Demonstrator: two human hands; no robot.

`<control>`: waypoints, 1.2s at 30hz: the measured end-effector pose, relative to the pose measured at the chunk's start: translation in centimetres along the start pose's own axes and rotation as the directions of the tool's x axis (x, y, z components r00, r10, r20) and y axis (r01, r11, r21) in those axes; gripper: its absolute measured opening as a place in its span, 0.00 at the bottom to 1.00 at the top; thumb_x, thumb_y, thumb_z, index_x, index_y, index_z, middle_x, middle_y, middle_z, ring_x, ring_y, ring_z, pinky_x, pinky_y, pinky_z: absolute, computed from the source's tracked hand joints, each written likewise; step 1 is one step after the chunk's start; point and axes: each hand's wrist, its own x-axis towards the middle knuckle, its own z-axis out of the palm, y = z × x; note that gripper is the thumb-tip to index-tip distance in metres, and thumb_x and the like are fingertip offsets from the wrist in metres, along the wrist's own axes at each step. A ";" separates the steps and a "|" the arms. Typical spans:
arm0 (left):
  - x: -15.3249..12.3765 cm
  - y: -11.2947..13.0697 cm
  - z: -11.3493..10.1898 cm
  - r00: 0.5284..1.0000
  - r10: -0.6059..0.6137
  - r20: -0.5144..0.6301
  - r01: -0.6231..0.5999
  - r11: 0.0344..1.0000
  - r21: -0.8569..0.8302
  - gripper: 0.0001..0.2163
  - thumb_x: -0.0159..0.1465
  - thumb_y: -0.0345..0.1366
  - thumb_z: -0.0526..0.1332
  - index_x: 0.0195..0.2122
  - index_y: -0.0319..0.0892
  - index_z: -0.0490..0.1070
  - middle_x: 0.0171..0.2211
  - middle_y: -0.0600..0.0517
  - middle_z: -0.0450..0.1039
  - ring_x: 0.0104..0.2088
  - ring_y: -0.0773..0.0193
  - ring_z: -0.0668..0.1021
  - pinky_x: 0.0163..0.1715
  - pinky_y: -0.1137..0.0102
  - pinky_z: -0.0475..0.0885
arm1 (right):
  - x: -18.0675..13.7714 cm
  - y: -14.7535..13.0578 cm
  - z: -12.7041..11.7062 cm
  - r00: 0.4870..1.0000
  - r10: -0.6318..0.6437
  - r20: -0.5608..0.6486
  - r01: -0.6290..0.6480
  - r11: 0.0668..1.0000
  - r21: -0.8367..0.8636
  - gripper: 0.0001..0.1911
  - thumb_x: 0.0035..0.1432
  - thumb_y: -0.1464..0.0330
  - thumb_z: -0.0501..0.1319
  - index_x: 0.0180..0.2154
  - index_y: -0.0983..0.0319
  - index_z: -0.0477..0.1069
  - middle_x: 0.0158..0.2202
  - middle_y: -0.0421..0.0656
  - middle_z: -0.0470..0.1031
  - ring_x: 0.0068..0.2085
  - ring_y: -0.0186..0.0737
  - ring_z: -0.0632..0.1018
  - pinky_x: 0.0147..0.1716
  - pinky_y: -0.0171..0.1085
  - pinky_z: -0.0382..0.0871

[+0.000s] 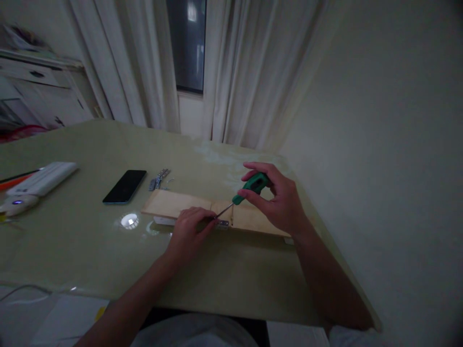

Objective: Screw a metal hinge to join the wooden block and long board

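Both hands (188, 231) are at a wooden board (177, 203), the right (281, 205) gripping a screwdriver (256, 183).

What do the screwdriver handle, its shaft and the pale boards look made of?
Screwdriver handle: likely plastic, perhaps rubberised; green with dark areas, rounded shape.
Shaft: probably metal; thin, greyish, slight sheen.
Boards: likely wood, matte; pale tan faces, squared edges. Solid or ply, can't tell.

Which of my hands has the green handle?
Your right hand holds the green handle; your left hand is at the wooden board, near the metal shaft.
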 end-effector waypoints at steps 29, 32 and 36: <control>0.1 0.0 0.1 0.998 0.033 0.046 -0.034 0.999 0.022 0.05 0.71 0.39 0.65 0.43 0.47 0.79 0.38 0.52 0.83 0.40 0.56 0.82 0.42 0.60 0.71 | 0.1 -0.6 0.4 0.999 -0.047 0.025 0.048 0.997 -0.061 0.23 0.67 0.67 0.68 0.61 0.55 0.69 0.46 0.41 0.79 0.39 0.35 0.81 0.43 0.37 0.76; 0.0 -0.1 0.2 0.997 0.064 0.039 -0.066 0.996 0.059 0.05 0.71 0.39 0.65 0.43 0.47 0.79 0.40 0.52 0.84 0.41 0.55 0.82 0.44 0.58 0.72 | 0.8 -0.8 0.7 0.995 -0.098 0.027 0.100 0.994 -0.042 0.25 0.65 0.68 0.69 0.60 0.55 0.67 0.46 0.40 0.79 0.39 0.35 0.81 0.42 0.36 0.76; -0.2 -0.7 0.1 0.990 0.139 0.030 -0.141 0.985 0.100 0.07 0.70 0.43 0.67 0.43 0.47 0.79 0.49 0.49 0.84 0.49 0.53 0.83 0.52 0.55 0.73 | 2.3 -1.2 1.4 0.974 -0.211 0.080 0.218 0.972 -0.085 0.15 0.65 0.66 0.70 0.52 0.56 0.72 0.42 0.39 0.79 0.40 0.35 0.80 0.43 0.36 0.75</control>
